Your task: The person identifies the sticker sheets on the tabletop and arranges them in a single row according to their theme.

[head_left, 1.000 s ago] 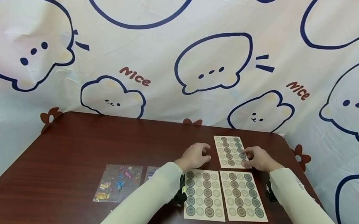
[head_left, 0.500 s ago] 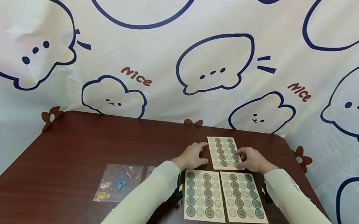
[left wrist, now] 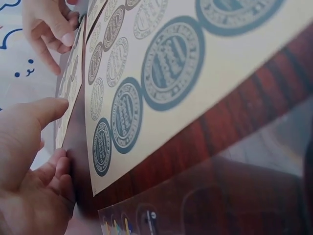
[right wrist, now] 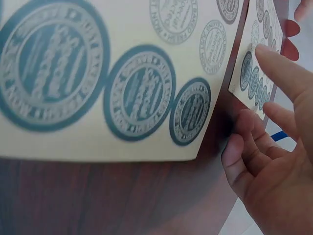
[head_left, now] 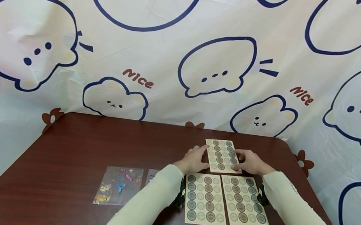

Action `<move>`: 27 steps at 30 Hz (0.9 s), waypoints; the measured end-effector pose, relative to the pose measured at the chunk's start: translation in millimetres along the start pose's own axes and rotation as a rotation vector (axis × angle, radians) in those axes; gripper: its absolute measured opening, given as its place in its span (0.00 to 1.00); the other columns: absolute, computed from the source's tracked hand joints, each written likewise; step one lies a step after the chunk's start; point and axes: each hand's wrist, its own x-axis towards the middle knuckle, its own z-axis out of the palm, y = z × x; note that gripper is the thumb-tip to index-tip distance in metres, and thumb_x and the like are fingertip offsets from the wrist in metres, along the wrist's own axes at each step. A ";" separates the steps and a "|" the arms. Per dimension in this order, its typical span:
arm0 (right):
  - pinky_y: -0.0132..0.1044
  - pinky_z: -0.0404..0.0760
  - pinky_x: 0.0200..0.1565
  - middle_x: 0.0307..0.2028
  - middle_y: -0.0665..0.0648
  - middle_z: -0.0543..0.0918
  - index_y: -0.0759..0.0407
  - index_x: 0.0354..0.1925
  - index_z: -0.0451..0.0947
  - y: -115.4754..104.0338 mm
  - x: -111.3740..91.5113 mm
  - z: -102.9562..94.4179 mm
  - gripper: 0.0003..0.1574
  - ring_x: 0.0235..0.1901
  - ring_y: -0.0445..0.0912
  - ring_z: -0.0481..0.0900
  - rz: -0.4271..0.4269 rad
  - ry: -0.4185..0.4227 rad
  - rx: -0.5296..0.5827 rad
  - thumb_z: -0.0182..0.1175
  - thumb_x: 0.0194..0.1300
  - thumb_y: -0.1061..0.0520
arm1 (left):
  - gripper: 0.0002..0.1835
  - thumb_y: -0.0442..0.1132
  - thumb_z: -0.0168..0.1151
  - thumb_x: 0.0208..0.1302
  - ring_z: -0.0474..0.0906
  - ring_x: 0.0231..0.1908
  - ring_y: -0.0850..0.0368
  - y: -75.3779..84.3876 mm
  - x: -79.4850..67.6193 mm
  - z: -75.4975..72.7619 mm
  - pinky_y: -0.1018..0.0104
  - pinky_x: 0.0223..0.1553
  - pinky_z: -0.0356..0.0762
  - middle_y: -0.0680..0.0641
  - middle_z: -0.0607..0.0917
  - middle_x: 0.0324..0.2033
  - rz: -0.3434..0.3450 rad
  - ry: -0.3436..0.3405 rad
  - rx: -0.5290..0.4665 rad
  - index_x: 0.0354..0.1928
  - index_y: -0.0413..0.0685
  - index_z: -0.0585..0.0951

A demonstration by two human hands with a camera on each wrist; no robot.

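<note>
A cream sheet of round stickers [head_left: 220, 156] lies flat at the far right of the table, between both hands. At its left edge rests my left hand [head_left: 193, 160], fingers loosely bent. My right hand [head_left: 251, 162] touches the sheet's right side with its fingertips. Nearer to me, two more sheets lie side by side, a left sticker sheet [head_left: 206, 200] and a right sticker sheet [head_left: 245, 202]. Up close in the right wrist view, the right hand [right wrist: 274, 161] has its thumb stretched out and its other fingers bent. The left wrist view shows the left hand [left wrist: 29, 166] beside the far sheet.
On the brown table [head_left: 79, 147] lies a clear plastic sheet [head_left: 120, 186] with small colourful figures. A second clear sheet [head_left: 152, 174] is partly hidden by the left sleeve. A patterned cloth [head_left: 161, 54] hangs behind the table.
The far sticker sheet has slid left and slightly towards me, with the right hand moving along. The left hand now reaches the sheet's left edge. The two nearer sheets stay in place.
</note>
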 end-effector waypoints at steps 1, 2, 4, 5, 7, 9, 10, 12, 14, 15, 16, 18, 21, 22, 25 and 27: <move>0.38 0.73 0.39 0.39 0.59 0.80 0.69 0.71 0.66 -0.8 0.4 0.1 0.45 0.35 0.46 0.75 -0.003 -0.009 -0.005 0.71 0.63 0.53 | 0.40 0.44 0.63 0.70 0.63 0.72 0.42 0.3 -0.1 0.1 0.45 0.69 0.65 0.40 0.66 0.72 -0.002 0.001 -0.003 0.79 0.52 0.57; 0.38 0.74 0.40 0.39 0.60 0.81 0.69 0.71 0.67 -2.1 1.0 0.3 0.44 0.35 0.46 0.76 -0.007 -0.016 -0.005 0.71 0.62 0.54 | 0.40 0.44 0.63 0.70 0.62 0.72 0.42 0.5 -0.2 0.2 0.45 0.70 0.65 0.40 0.66 0.72 -0.005 0.001 -0.010 0.80 0.53 0.57; 0.37 0.74 0.40 0.40 0.59 0.81 0.68 0.70 0.69 -5.5 2.8 1.4 0.43 0.36 0.46 0.76 -0.009 -0.023 -0.006 0.71 0.62 0.53 | 0.40 0.44 0.63 0.70 0.61 0.73 0.41 0.8 -0.6 -0.1 0.44 0.70 0.64 0.40 0.65 0.73 -0.010 0.001 -0.014 0.80 0.53 0.56; 0.37 0.74 0.41 0.40 0.59 0.81 0.67 0.69 0.70 -7.2 3.4 2.1 0.42 0.36 0.46 0.76 -0.013 -0.024 -0.009 0.72 0.62 0.53 | 0.41 0.44 0.63 0.70 0.61 0.73 0.41 0.9 -0.9 -0.1 0.44 0.70 0.64 0.40 0.65 0.73 -0.011 -0.001 -0.017 0.80 0.53 0.56; 0.38 0.73 0.40 0.41 0.60 0.79 0.67 0.68 0.70 -9.8 4.6 3.6 0.42 0.36 0.47 0.75 -0.020 -0.029 -0.023 0.72 0.61 0.53 | 0.41 0.45 0.64 0.70 0.61 0.73 0.41 0.8 -1.2 0.3 0.45 0.70 0.65 0.40 0.65 0.73 -0.012 -0.006 -0.008 0.80 0.54 0.56; 0.39 0.73 0.41 0.42 0.61 0.79 0.67 0.68 0.71 -12.3 5.0 5.2 0.42 0.37 0.48 0.74 -0.015 -0.029 -0.037 0.73 0.61 0.52 | 0.41 0.46 0.64 0.70 0.62 0.72 0.42 0.7 -1.3 0.6 0.47 0.70 0.66 0.40 0.65 0.73 -0.011 -0.013 0.009 0.80 0.54 0.56; 0.40 0.73 0.42 0.44 0.62 0.78 0.67 0.68 0.70 -12.9 5.0 5.8 0.43 0.38 0.49 0.74 -0.011 -0.029 -0.043 0.73 0.60 0.52 | 0.41 0.45 0.64 0.70 0.63 0.71 0.42 0.6 -1.3 0.7 0.47 0.69 0.67 0.40 0.66 0.72 -0.008 -0.015 0.016 0.80 0.54 0.57; 0.42 0.74 0.44 0.46 0.63 0.78 0.67 0.70 0.67 -14.1 5.4 6.6 0.46 0.41 0.50 0.74 -0.009 -0.029 -0.050 0.73 0.60 0.52 | 0.40 0.44 0.64 0.70 0.64 0.71 0.43 0.8 -1.3 0.4 0.49 0.68 0.67 0.40 0.66 0.72 -0.007 -0.022 0.032 0.79 0.54 0.58; 0.43 0.75 0.46 0.48 0.63 0.78 0.66 0.73 0.63 -14.8 5.9 6.7 0.50 0.42 0.50 0.74 -0.008 -0.028 -0.049 0.73 0.60 0.52 | 0.39 0.43 0.65 0.70 0.65 0.69 0.43 1.2 -1.0 -0.3 0.49 0.68 0.68 0.40 0.67 0.71 -0.002 -0.024 0.045 0.79 0.53 0.59; 0.43 0.75 0.46 0.47 0.63 0.78 0.65 0.74 0.62 -14.8 6.3 6.5 0.52 0.42 0.49 0.75 -0.009 -0.030 -0.046 0.74 0.60 0.52 | 0.39 0.43 0.65 0.70 0.65 0.69 0.43 1.4 -0.9 -0.7 0.49 0.67 0.68 0.40 0.67 0.71 -0.001 -0.026 0.051 0.79 0.52 0.60; 0.42 0.75 0.45 0.47 0.63 0.78 0.66 0.75 0.60 -15.0 7.1 5.9 0.54 0.41 0.49 0.75 -0.017 -0.035 -0.044 0.74 0.59 0.52 | 0.39 0.42 0.65 0.70 0.65 0.69 0.43 1.6 -0.6 -1.3 0.49 0.67 0.68 0.40 0.67 0.71 0.001 -0.028 0.057 0.79 0.52 0.60; 0.40 0.76 0.43 0.44 0.61 0.79 0.66 0.76 0.58 -15.3 8.1 4.9 0.55 0.38 0.48 0.75 -0.031 -0.055 -0.040 0.74 0.59 0.52 | 0.38 0.42 0.64 0.70 0.65 0.69 0.43 1.7 0.1 -2.2 0.49 0.67 0.68 0.40 0.67 0.70 0.003 -0.028 0.065 0.78 0.51 0.61; 0.37 0.76 0.40 0.41 0.60 0.81 0.66 0.76 0.59 -14.8 9.5 4.4 0.55 0.35 0.46 0.77 -0.046 -0.090 -0.027 0.74 0.60 0.51 | 0.37 0.42 0.62 0.70 0.65 0.69 0.43 0.6 1.2 -1.6 0.49 0.67 0.67 0.40 0.67 0.70 0.001 -0.031 0.060 0.78 0.50 0.61; 0.37 0.76 0.39 0.40 0.59 0.82 0.66 0.75 0.59 -14.1 10.1 4.2 0.54 0.34 0.45 0.77 -0.055 -0.100 -0.020 0.74 0.60 0.51 | 0.37 0.42 0.62 0.70 0.65 0.69 0.43 0.4 1.3 -1.1 0.49 0.66 0.67 0.40 0.67 0.70 0.000 -0.032 0.058 0.78 0.50 0.61; 0.36 0.75 0.39 0.38 0.58 0.82 0.66 0.75 0.59 -9.7 11.2 4.6 0.54 0.33 0.44 0.77 -0.083 -0.113 0.000 0.74 0.60 0.51 | 0.37 0.44 0.63 0.70 0.65 0.68 0.43 -0.3 2.1 0.7 0.50 0.65 0.67 0.40 0.68 0.70 -0.005 -0.030 0.068 0.77 0.49 0.63; 0.36 0.75 0.39 0.38 0.58 0.82 0.67 0.75 0.59 -7.0 11.2 4.7 0.54 0.33 0.44 0.77 -0.109 -0.116 0.019 0.73 0.60 0.52 | 0.37 0.46 0.64 0.69 0.66 0.67 0.44 -0.3 2.3 1.7 0.50 0.65 0.67 0.40 0.69 0.69 -0.010 -0.028 0.085 0.77 0.49 0.64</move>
